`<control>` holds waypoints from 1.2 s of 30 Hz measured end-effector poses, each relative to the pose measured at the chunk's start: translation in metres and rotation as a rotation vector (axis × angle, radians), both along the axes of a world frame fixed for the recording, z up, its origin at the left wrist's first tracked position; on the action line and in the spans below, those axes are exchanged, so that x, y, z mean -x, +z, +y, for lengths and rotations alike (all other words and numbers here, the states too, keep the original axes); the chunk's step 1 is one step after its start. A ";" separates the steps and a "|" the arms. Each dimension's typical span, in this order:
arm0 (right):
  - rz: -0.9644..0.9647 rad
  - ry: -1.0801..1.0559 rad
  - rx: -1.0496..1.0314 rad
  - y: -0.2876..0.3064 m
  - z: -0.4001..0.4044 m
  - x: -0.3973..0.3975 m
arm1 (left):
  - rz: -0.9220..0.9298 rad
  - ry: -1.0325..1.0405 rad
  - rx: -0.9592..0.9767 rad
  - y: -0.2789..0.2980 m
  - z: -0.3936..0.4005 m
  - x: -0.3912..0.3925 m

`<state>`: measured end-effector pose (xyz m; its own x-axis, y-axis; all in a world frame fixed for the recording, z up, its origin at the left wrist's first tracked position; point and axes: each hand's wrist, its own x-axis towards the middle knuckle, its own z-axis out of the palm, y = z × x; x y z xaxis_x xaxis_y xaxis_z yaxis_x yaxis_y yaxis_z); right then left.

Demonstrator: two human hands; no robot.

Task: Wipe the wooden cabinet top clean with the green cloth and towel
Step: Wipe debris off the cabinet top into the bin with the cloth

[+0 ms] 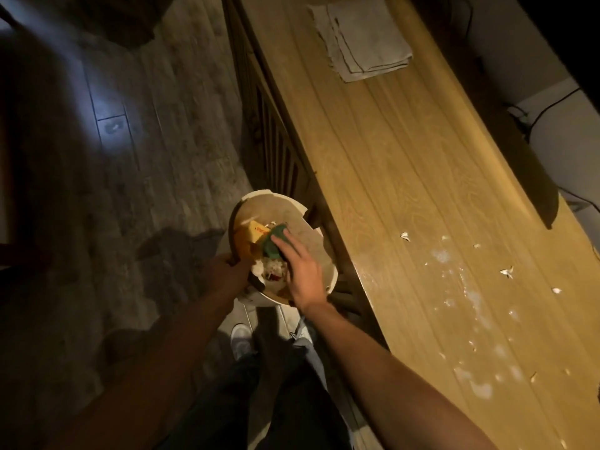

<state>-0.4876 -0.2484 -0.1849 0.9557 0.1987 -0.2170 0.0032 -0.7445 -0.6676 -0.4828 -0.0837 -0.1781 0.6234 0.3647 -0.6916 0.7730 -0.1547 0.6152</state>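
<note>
I am standing on a dim wooden floor (156, 131) beside the wooden cabinet top (406, 164), where white scraps (506, 271) and foam are lying. My left hand (227, 266) is gripping a bin (319, 254); my right hand (302, 271) is pressing the green cloth (272, 244) inside it. The folded towel (363, 37) is resting at the far end.

Both bare forearms reach forward and down. The left hand (227, 267) is curled closed, in shadow. Just right of it, the right hand (303, 274) lies palm down, fingers (281, 246) extended forward and pressed together.
</note>
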 end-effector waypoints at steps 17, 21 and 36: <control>-0.029 -0.138 -0.041 0.022 -0.021 0.046 | 0.069 -0.166 0.014 -0.003 0.015 0.044; -0.096 -0.126 -0.053 0.054 -0.040 0.051 | 0.079 -0.186 0.063 0.005 0.014 0.053; -0.364 -0.220 0.166 0.099 -0.225 0.039 | 0.034 -0.335 -0.140 0.027 -0.021 0.075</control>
